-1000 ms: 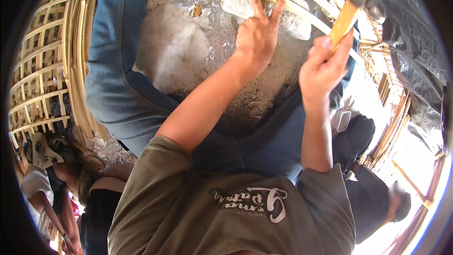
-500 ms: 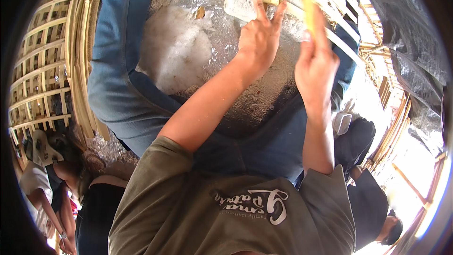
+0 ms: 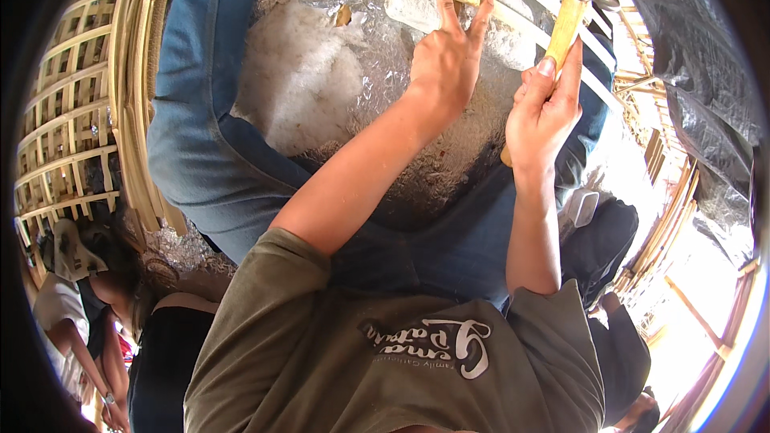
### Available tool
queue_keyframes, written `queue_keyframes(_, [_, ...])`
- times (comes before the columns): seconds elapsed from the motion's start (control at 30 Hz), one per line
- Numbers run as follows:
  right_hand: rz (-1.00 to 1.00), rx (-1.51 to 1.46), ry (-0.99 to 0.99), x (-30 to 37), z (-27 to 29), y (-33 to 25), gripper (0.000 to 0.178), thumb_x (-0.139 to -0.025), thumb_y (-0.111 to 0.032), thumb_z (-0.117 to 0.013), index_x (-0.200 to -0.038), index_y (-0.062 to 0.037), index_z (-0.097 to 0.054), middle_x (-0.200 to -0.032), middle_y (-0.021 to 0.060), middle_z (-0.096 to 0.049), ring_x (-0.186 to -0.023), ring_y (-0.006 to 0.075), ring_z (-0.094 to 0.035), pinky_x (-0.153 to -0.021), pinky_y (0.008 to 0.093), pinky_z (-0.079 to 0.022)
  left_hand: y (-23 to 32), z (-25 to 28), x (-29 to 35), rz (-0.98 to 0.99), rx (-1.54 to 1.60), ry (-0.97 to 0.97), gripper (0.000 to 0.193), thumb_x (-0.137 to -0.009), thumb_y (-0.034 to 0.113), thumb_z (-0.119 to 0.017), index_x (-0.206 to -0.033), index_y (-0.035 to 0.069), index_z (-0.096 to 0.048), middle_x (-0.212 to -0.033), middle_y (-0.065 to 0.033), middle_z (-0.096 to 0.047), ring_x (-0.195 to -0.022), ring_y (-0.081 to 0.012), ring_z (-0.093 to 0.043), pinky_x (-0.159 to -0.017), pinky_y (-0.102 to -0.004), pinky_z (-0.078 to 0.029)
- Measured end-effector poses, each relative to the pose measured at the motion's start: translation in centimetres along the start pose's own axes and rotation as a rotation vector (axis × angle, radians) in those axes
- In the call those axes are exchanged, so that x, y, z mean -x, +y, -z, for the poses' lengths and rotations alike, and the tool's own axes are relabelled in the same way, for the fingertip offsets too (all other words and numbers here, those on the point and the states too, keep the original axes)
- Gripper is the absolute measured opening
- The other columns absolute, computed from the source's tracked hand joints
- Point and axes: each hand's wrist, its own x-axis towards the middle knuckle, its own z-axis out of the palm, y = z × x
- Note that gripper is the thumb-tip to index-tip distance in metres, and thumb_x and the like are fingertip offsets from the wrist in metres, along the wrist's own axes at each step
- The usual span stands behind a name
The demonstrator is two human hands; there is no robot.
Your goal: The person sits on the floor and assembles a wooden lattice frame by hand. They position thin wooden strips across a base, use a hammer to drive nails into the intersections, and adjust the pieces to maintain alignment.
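Note:
My right hand (image 3: 542, 120) grips a hammer (image 3: 568, 26) by its yellow wooden handle. The steel head is raised at the upper right, apart from the pale bamboo strips (image 3: 517, 20). These strips cross one another on a rough whitish block (image 3: 405, 2) on the ground between my knees. My left hand (image 3: 443, 68) has its index and middle fingers stretched out and spread, their tips touching a strip by a crossing. The other fingers of that hand are mostly hidden. No nail can be made out.
Woven bamboo lattice panels (image 3: 72, 84) stand stacked at the left. Dark plastic sheeting (image 3: 690, 40) hangs at the right, above a pile of bamboo slats (image 3: 662, 228). Other people sit close behind on both sides. A small clear container (image 3: 583, 207) is beside my right leg.
The hammer, blurred over the strips before, is now lifted up and to the right, with its head in clear view. My left hand has barely moved.

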Motion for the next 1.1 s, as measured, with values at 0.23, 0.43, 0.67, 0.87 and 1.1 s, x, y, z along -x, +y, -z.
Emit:
queue_keyframes(0.23, [0.076, 0.292, -0.174, -0.7, -0.4, 0.0, 0.05, -0.102, -0.008, -0.049, -0.151, -0.0051, -0.041, -0.081, 0.0206, -0.071, -0.067, 0.0338, -0.071, -0.06, 0.0434, -0.056, 0.3, 0.7, 0.1, 0.027, -0.094, -0.042, 0.083, -0.093, 0.004, -0.057, -0.164, 0.019, -0.016, -0.152, -0.0525, -0.001, -0.066, -0.0167, -0.07, -0.06, -0.0237, -0.059])
queue_keyframes(0.43, [0.118, 0.196, -0.106, -0.6, -0.3, -0.1, 0.052, -0.099, -0.005, -0.053, -0.15, -0.0064, -0.043, -0.103, 0.0278, -0.07, -0.077, 0.0393, -0.073, -0.061, 0.0481, -0.058, 0.2, 2.4, -0.2, 0.014, -0.032, -0.125, 0.083, -0.093, 0.007, -0.059, -0.164, 0.017, -0.017, -0.15, -0.0548, 0.001, -0.073, -0.0227, -0.074, -0.066, -0.0277, -0.061])
queue_keyframes(0.67, [0.094, 0.283, -0.316, -1.1, -0.5, -0.7, 0.054, -0.098, -0.002, -0.053, -0.15, -0.0099, -0.044, -0.099, 0.0261, -0.072, -0.074, 0.038, -0.073, -0.061, 0.0468, -0.059, 0.3, 1.0, 0.1, 0.015, -0.068, -0.075, 0.082, -0.094, 0.009, -0.058, -0.164, 0.017, -0.016, -0.15, -0.0544, 0.001, -0.073, -0.022, -0.074, -0.064, -0.0274, -0.061])
queue_keyframes(0.87, [0.031, 0.266, -0.194, -0.5, -0.8, -0.9, 0.052, -0.099, -0.006, -0.054, -0.15, -0.0028, -0.042, -0.088, 0.0272, -0.071, -0.075, 0.0389, -0.073, -0.06, 0.0435, -0.059, 0.8, 1.7, 0.4, 0.064, -0.045, -0.116, 0.083, -0.092, 0.019, -0.058, -0.164, 0.014, -0.017, -0.156, -0.047, -0.006, -0.091, -0.0281, -0.074, -0.064, -0.0236, -0.059])
queue_keyframes(1.1, [0.014, 0.165, -0.192, -0.1, 0.1, -2.7, 0.056, -0.097, -0.003, -0.054, -0.151, -0.0077, -0.043, -0.088, 0.027, -0.07, -0.072, 0.0408, -0.071, -0.062, 0.0494, -0.057, -0.1, 1.1, 0.7, 0.018, -0.079, -0.102, 0.082, -0.092, 0.008, -0.058, -0.164, 0.019, -0.019, -0.152, -0.0526, -0.002, -0.071, -0.0219, -0.074, -0.064, -0.027, -0.061])
